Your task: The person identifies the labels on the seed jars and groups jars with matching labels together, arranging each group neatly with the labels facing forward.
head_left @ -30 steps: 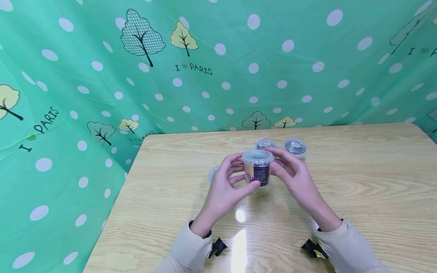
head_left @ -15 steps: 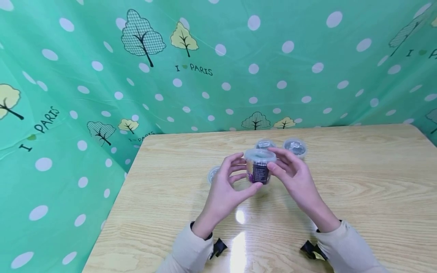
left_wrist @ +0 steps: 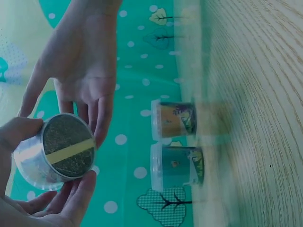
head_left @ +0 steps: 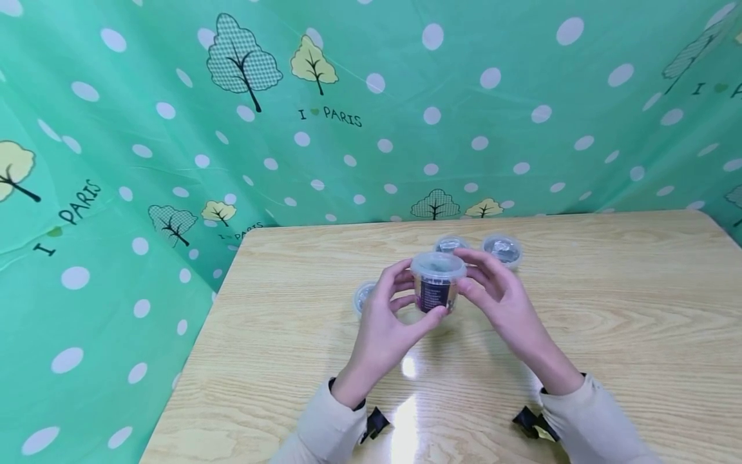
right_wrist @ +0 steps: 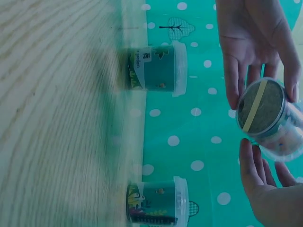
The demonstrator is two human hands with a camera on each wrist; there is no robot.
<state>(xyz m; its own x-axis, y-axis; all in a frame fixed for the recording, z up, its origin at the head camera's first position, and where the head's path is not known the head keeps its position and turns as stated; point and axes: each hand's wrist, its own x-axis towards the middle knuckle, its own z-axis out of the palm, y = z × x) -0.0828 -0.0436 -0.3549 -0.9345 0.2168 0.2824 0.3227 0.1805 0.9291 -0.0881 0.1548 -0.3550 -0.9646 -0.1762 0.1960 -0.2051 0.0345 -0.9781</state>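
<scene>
The left hand (head_left: 385, 325) curls its fingers round a little held cup (head_left: 433, 293), and the right hand (head_left: 504, 303) holds the other side with fingers and thumb, so the cup is up in the air over the counter (head_left: 614, 335). So far that one is lifted, and its lid (head_left: 438, 265) is on. Three more stand down there, in nobody's fingers: a side cup (head_left: 363, 295) just past the left fingers, a middle cup (head_left: 449, 243) and an end cup (head_left: 503, 250) behind the right fingers. Whether those have had a turn, I can't tell.
</scene>
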